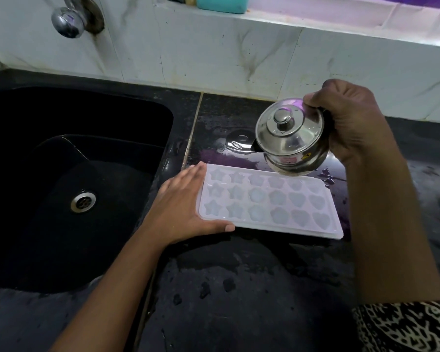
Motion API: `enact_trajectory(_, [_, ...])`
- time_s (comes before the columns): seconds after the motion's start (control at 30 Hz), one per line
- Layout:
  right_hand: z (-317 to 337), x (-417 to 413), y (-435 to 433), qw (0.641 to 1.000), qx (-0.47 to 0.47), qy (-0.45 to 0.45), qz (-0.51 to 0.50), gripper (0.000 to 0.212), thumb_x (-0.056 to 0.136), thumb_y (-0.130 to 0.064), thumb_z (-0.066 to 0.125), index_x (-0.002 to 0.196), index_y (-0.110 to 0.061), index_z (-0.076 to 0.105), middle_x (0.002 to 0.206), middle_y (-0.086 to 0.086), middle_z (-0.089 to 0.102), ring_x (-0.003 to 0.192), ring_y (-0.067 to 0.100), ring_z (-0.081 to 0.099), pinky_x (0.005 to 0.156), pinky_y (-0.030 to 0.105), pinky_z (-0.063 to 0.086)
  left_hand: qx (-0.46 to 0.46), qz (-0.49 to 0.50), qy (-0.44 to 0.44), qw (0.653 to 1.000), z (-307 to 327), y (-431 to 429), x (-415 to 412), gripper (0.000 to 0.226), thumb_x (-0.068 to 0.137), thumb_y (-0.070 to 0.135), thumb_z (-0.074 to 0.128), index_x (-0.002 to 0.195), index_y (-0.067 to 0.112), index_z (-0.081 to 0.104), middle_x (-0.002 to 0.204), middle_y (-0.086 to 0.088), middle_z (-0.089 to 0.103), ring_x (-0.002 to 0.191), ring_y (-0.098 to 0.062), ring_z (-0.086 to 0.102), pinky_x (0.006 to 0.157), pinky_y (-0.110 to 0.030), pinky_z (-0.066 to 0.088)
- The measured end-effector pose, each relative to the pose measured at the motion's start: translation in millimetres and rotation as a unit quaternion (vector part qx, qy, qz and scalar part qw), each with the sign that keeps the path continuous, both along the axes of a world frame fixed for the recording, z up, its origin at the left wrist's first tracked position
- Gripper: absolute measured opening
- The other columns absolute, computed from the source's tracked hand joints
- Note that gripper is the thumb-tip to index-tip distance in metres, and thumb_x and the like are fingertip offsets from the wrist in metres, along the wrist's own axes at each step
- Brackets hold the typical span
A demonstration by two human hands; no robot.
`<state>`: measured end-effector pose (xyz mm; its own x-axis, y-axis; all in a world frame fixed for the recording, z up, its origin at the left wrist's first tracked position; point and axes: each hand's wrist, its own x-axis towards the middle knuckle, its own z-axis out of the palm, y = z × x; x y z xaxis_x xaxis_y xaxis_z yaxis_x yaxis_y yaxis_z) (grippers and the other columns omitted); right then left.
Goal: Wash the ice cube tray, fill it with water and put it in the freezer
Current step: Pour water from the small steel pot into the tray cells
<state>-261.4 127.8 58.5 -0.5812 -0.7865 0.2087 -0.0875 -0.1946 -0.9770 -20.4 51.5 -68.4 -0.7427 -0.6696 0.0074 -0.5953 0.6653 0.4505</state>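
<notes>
Wet black granite counter (239, 288), black sink (48, 148) at 9 o'clock, white marbled tiles (214, 54), chrome tap (68, 20) at 11.

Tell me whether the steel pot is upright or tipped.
Tipped: the steel pot, gripped by the right hand, tilts over the ice cube tray, its lid facing sideways.

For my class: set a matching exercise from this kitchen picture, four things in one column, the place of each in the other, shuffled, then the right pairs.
Things:
1 tray
2 pot
3 tap
4 drain

Places:
A on the wall
B in the right hand
C in the sink
D on the counter

Pairs: 1-D, 2-B, 3-A, 4-C
</notes>
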Motion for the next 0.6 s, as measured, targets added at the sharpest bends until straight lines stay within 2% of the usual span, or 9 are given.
enact_trajectory(0.2, [0.4,-1.0,3.4,1.000,0.011,0.024,0.002,0.036,0.065,-0.011,0.066,0.042,-0.019,0.040,0.042,-0.005,0.035,0.045,0.014,0.033,0.047,0.020,0.031,0.006,0.003,0.004,1.000,1.0,0.4,0.1,0.139,0.042,0.099,0.038,0.155,0.028,-0.001,0.163,0.013,0.003,0.147,-0.003,0.001,0.115,-0.029,0.001])
enact_trajectory(0.6, [-0.5,1.4,2.0,0.998,0.022,0.055,0.002,0.036,0.065,-0.012,0.067,0.041,-0.019,0.041,0.047,0.001,0.036,0.045,0.014,0.034,0.047,0.019,0.036,0.004,0.004,0.007,1.000,1.0,1.8,0.9,0.138,0.043,0.099,0.038,0.155,0.028,0.000,0.163,0.012,0.005,0.147,-0.005,0.002,0.115,-0.029,0.002])
